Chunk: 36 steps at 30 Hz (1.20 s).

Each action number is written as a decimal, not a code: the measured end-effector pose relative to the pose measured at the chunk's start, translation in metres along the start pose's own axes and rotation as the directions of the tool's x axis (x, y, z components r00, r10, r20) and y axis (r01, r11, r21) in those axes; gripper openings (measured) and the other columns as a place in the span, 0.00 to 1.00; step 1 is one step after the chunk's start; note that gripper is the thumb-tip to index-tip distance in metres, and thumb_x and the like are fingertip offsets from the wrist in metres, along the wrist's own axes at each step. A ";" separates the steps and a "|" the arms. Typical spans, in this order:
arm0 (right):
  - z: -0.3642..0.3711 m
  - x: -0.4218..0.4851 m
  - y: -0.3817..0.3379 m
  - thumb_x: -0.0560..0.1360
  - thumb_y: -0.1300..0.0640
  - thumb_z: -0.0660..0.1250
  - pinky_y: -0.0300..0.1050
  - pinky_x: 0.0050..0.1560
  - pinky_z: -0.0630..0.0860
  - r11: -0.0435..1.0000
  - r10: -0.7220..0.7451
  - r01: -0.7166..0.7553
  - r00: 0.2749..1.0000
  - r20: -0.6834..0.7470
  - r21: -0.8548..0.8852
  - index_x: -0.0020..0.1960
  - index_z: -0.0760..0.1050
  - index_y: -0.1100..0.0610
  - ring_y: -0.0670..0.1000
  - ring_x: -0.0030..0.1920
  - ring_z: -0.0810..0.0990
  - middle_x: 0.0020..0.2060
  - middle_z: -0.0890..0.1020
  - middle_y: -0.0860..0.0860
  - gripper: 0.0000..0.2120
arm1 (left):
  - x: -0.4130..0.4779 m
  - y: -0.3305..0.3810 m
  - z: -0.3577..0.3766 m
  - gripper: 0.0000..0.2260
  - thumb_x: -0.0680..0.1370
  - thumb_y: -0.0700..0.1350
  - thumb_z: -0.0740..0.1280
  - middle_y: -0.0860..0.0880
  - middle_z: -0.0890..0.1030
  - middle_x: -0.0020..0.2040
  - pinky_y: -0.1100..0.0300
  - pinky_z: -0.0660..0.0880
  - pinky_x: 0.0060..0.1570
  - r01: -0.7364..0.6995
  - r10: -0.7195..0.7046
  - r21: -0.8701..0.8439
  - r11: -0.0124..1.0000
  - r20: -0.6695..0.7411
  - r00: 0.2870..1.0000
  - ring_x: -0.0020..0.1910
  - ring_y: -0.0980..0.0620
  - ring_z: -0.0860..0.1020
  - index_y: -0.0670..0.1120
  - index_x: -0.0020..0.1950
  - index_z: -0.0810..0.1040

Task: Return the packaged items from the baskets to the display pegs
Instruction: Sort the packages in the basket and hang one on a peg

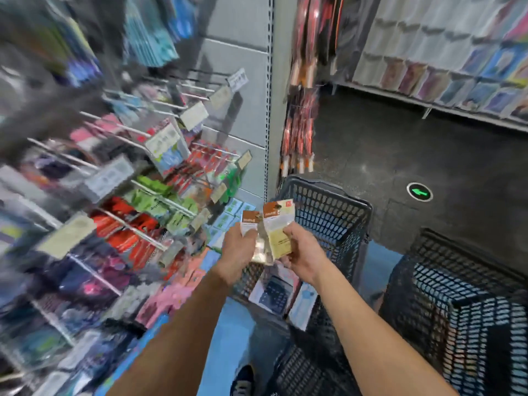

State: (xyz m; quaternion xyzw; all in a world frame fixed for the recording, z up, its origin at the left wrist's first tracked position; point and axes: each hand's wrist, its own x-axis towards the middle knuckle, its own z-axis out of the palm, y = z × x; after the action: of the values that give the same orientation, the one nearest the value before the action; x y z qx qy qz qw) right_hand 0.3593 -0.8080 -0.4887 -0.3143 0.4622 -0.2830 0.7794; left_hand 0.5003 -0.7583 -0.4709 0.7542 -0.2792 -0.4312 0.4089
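My left hand (239, 252) grips a small packet with a brown header card (249, 221). My right hand (303, 254) holds a second, larger packet (279, 228) with a brown and cream card beside it. Both packets are held up over a black mesh basket (337, 212) that contains more packaged items (274, 292). The display pegs (137, 224) stretch across the left, hung with red, green, pink and dark packets; this side is blurred.
A second black mesh basket (463, 298) stands at the right, and a third basket's rim (300, 370) shows below. A grey shelf upright (270, 110) divides the peg wall from hanging red items (300, 124). A green arrow marker (419, 192) lies on the dark floor.
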 end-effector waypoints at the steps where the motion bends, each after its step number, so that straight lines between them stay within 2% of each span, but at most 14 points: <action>1: 0.009 -0.012 -0.002 0.77 0.56 0.64 0.39 0.24 0.61 0.999 -0.002 0.003 1.000 0.029 -0.042 0.52 0.75 0.57 0.48 0.26 0.72 0.30 0.75 0.50 0.06 | -0.010 0.003 -0.009 0.08 0.78 0.48 0.64 0.46 0.83 0.45 0.62 0.77 0.41 0.006 -0.005 0.036 0.999 -0.032 0.999 0.47 0.45 0.82 0.46 0.50 0.80; 4: 0.044 -0.055 -0.008 0.79 0.53 0.69 0.38 0.24 0.68 0.989 -0.006 0.028 0.989 0.151 -0.146 0.50 0.78 0.59 0.48 0.27 0.76 0.32 0.80 0.52 0.08 | -0.046 0.009 -0.040 0.19 0.73 0.58 0.62 0.45 0.84 0.53 0.51 0.79 0.54 -0.006 0.015 0.071 0.997 -0.125 0.992 0.54 0.43 0.81 0.47 0.55 0.81; 7: 0.072 -0.087 -0.007 0.78 0.56 0.71 0.41 0.31 0.77 0.967 0.005 0.047 0.979 0.205 -0.249 0.53 0.80 0.62 0.50 0.34 0.83 0.38 0.85 0.54 0.09 | -0.100 0.025 -0.070 0.04 0.80 0.47 0.64 0.49 0.82 0.46 0.55 0.75 0.50 -0.046 0.038 -0.038 0.998 -0.200 0.979 0.44 0.50 0.79 0.50 0.48 0.77; 10: 0.106 -0.114 -0.003 0.78 0.56 0.72 0.42 0.37 0.80 0.930 0.017 0.081 0.965 0.261 -0.359 0.50 0.82 0.59 0.50 0.37 0.85 0.43 0.87 0.55 0.06 | -0.133 0.016 -0.104 0.05 0.76 0.48 0.65 0.50 0.84 0.47 0.52 0.79 0.52 -0.121 0.091 -0.076 0.990 -0.314 0.945 0.47 0.47 0.82 0.51 0.46 0.79; 12: 0.133 -0.125 0.005 0.77 0.54 0.72 0.40 0.37 0.80 0.914 0.030 0.080 0.964 0.263 -0.398 0.47 0.82 0.57 0.50 0.37 0.84 0.42 0.87 0.54 0.07 | -0.149 0.005 -0.130 0.05 0.78 0.44 0.65 0.54 0.83 0.47 0.58 0.77 0.49 -0.145 0.088 -0.127 0.981 -0.376 0.922 0.51 0.49 0.81 0.50 0.49 0.81; 16: 0.186 -0.130 0.043 0.59 0.31 0.80 0.44 0.38 0.73 0.868 0.130 0.018 0.956 0.262 -0.497 0.55 0.75 0.53 0.51 0.44 0.77 0.49 0.78 0.50 0.36 | -0.203 -0.009 -0.182 0.15 0.81 0.33 0.58 0.52 0.80 0.51 0.67 0.78 0.47 -0.132 0.012 -0.231 0.964 -0.457 0.889 0.53 0.49 0.79 0.48 0.61 0.75; 19: 0.223 -0.120 0.086 0.52 0.27 0.79 0.47 0.41 0.70 0.852 0.145 0.065 0.924 0.354 -0.519 0.56 0.71 0.47 0.55 0.51 0.73 0.53 0.74 0.51 0.41 | -0.240 -0.028 -0.225 0.16 0.82 0.32 0.56 0.54 0.76 0.50 0.71 0.71 0.32 -0.147 -0.008 -0.256 0.955 -0.522 0.853 0.41 0.56 0.73 0.49 0.63 0.70; 22: 0.274 -0.186 0.098 0.61 0.31 0.78 0.52 0.52 0.71 0.816 0.148 0.097 0.918 0.368 -0.570 0.66 0.73 0.51 0.56 0.58 0.74 0.59 0.74 0.52 0.41 | -0.268 -0.064 -0.269 0.30 0.80 0.28 0.56 0.47 0.77 0.56 0.61 0.66 0.25 -0.151 -0.057 -0.325 0.933 -0.551 0.833 0.29 0.53 0.71 0.55 0.75 0.66; 24: 0.301 -0.224 0.114 0.72 0.39 0.73 0.51 0.56 0.71 0.785 0.138 0.138 0.912 0.387 -0.604 0.75 0.68 0.55 0.56 0.62 0.74 0.63 0.75 0.53 0.37 | -0.300 -0.085 -0.296 0.36 0.78 0.28 0.57 0.44 0.75 0.67 0.58 0.71 0.30 -0.161 -0.043 -0.285 0.945 -0.595 0.802 0.36 0.46 0.79 0.59 0.79 0.62; 26: 0.318 -0.250 0.132 0.77 0.44 0.70 0.54 0.56 0.73 0.750 0.123 0.193 0.899 0.420 -0.633 0.68 0.71 0.61 0.58 0.57 0.76 0.56 0.77 0.57 0.28 | -0.325 -0.105 -0.319 0.36 0.76 0.27 0.60 0.43 0.79 0.67 0.53 0.78 0.37 -0.172 -0.031 -0.244 0.954 -0.654 0.756 0.47 0.42 0.83 0.59 0.77 0.67; 29: 0.347 -0.287 0.161 0.78 0.47 0.70 0.57 0.48 0.72 0.719 0.038 0.315 0.872 0.488 -0.619 0.49 0.75 0.64 0.58 0.42 0.77 0.40 0.76 0.57 0.19 | -0.361 -0.134 -0.353 0.26 0.72 0.30 0.63 0.43 0.86 0.49 0.52 0.80 0.36 -0.157 -0.076 -0.254 0.954 -0.715 0.695 0.36 0.47 0.83 0.54 0.63 0.80; 32: 0.375 -0.322 0.182 0.79 0.45 0.67 0.58 0.60 0.77 0.703 -0.009 0.355 0.871 0.491 -0.616 0.73 0.70 0.57 0.56 0.58 0.80 0.60 0.80 0.56 0.27 | -0.394 -0.157 -0.381 0.17 0.71 0.30 0.63 0.43 0.85 0.44 0.52 0.78 0.39 -0.187 -0.077 -0.265 0.946 -0.743 0.665 0.35 0.48 0.80 0.50 0.41 0.85; 34: 0.389 -0.346 0.194 0.79 0.43 0.66 0.60 0.68 0.72 0.702 0.002 0.355 0.866 0.500 -0.617 0.79 0.61 0.53 0.57 0.68 0.74 0.73 0.71 0.54 0.33 | -0.417 -0.161 -0.393 0.15 0.74 0.27 0.62 0.47 0.84 0.38 0.58 0.76 0.37 -0.181 -0.137 -0.330 0.927 -0.744 0.654 0.32 0.51 0.78 0.44 0.41 0.83; 36: 0.397 -0.363 0.207 0.79 0.43 0.65 0.57 0.72 0.68 0.692 -0.010 0.390 0.846 0.533 -0.607 0.80 0.60 0.52 0.56 0.73 0.69 0.76 0.67 0.51 0.33 | -0.431 -0.163 -0.400 0.12 0.78 0.29 0.61 0.52 0.82 0.31 0.63 0.75 0.31 -0.196 -0.185 -0.392 0.899 -0.746 0.640 0.32 0.52 0.79 0.41 0.41 0.80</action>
State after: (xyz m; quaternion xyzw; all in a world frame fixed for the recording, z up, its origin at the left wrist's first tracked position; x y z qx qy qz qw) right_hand 0.5978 -0.3190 -0.2985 -0.6946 0.2820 -0.0851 0.6564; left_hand 0.6594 -0.1909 -0.3110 0.7519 0.0231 -0.1197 0.6479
